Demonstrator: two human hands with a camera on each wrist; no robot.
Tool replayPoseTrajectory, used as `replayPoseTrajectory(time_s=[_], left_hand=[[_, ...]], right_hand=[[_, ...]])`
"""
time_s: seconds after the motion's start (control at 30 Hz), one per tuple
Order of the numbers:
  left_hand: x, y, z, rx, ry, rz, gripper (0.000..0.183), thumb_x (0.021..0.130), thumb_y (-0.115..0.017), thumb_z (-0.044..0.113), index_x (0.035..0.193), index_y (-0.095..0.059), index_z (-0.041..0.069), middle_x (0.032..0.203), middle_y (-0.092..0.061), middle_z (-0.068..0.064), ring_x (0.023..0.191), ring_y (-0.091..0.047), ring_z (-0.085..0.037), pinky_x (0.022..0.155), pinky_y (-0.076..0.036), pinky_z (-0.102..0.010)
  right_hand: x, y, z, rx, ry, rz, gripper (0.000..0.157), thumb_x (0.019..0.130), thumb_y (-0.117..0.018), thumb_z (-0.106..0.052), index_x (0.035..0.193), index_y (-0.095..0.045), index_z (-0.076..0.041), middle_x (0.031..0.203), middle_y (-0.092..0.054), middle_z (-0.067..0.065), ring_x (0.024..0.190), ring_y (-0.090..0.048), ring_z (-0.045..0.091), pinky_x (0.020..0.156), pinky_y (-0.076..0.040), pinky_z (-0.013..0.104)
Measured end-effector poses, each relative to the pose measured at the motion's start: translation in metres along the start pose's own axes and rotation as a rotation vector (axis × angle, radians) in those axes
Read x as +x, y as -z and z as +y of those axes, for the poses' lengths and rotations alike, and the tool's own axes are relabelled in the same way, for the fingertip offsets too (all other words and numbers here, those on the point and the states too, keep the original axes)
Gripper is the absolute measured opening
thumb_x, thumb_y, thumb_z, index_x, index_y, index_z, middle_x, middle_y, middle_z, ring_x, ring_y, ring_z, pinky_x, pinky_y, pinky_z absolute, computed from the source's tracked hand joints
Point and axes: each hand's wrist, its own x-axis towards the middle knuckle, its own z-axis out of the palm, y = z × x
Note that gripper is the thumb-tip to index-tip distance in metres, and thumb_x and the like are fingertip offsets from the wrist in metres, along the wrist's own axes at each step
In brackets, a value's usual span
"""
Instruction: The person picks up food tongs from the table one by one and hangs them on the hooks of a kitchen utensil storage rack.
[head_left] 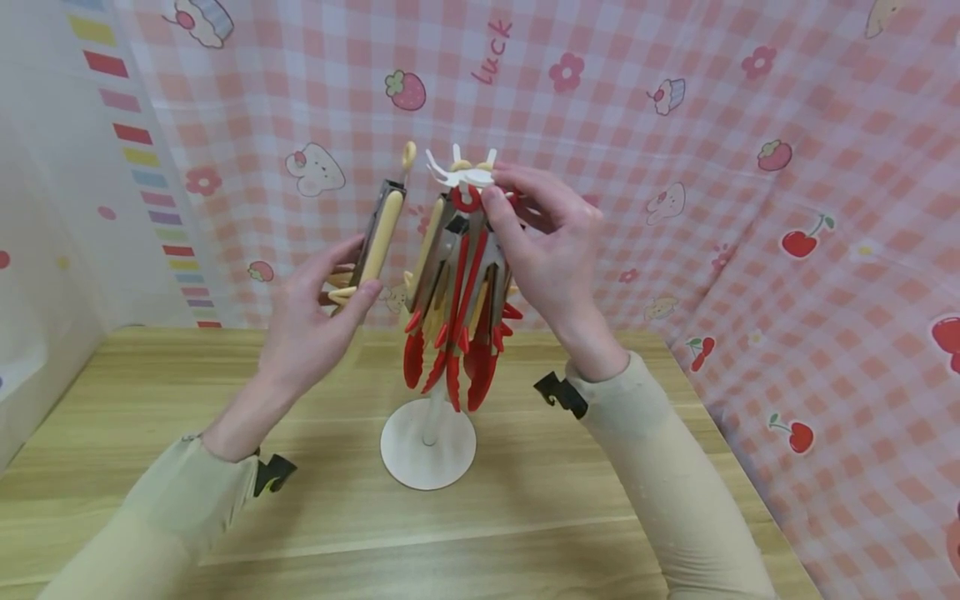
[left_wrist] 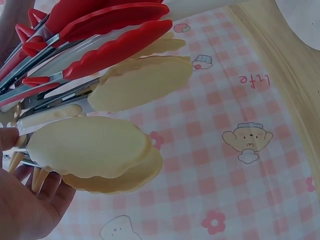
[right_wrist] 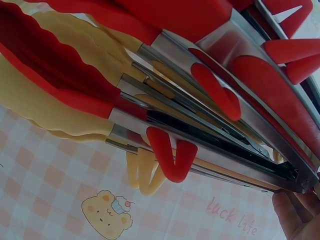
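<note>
My left hand [head_left: 303, 312] holds a pair of cream-handled tongs [head_left: 383, 237], handle end up with a pull ring on top, apart from the stand's left side. Its cream scalloped heads [left_wrist: 90, 147] show in the left wrist view. On a white rotating-type stand with a hooked top [head_left: 468, 177] hang several red tongs [head_left: 454, 367] and cream tongs [right_wrist: 60, 107], heads down. My right hand [head_left: 555, 250] pinches the hooked top from the right, thumb in front; its fingers are partly hidden behind the tongs' upper ends.
The stand's round white base [head_left: 429, 467] rests on the wood-grain table [head_left: 337, 517]. Close behind hangs a pink checked cloth [head_left: 360, 75], and another patterned wall [head_left: 847, 275] rises on the right. A white panel [head_left: 45, 208] stands at the left.
</note>
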Motion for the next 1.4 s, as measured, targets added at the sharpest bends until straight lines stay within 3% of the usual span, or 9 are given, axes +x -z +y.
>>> replayPoseTrajectory(time_s=[0.63, 1.4], left_hand=[[0.0028, -0.0012, 0.0027, 0.029, -0.004, -0.023, 0.048, 0.102, -0.068, 0.015, 0.149, -0.058, 0.013, 0.128, -0.072, -0.018, 0.113, -0.069, -0.031, 0.073, -0.048, -0.005], [0.0068, -0.0047, 0.0052, 0.026, -0.006, -0.06, 0.048, 0.104, -0.067, 0.017, 0.15, -0.057, 0.011, 0.129, -0.07, -0.019, 0.113, -0.069, -0.032, 0.074, -0.051, -0.005]], right_hand=[[-0.0004, -0.0012, -0.0007, 0.005, -0.016, 0.014, 0.023, 0.097, -0.071, -0.012, 0.113, -0.079, 0.002, 0.119, -0.079, 0.019, 0.095, -0.079, 0.027, 0.089, -0.065, 0.027], [-0.0005, -0.0003, 0.0, -0.004, 0.001, 0.012, 0.024, 0.097, -0.069, -0.013, 0.113, -0.078, 0.003, 0.119, -0.079, 0.02, 0.095, -0.079, 0.028, 0.089, -0.065, 0.027]])
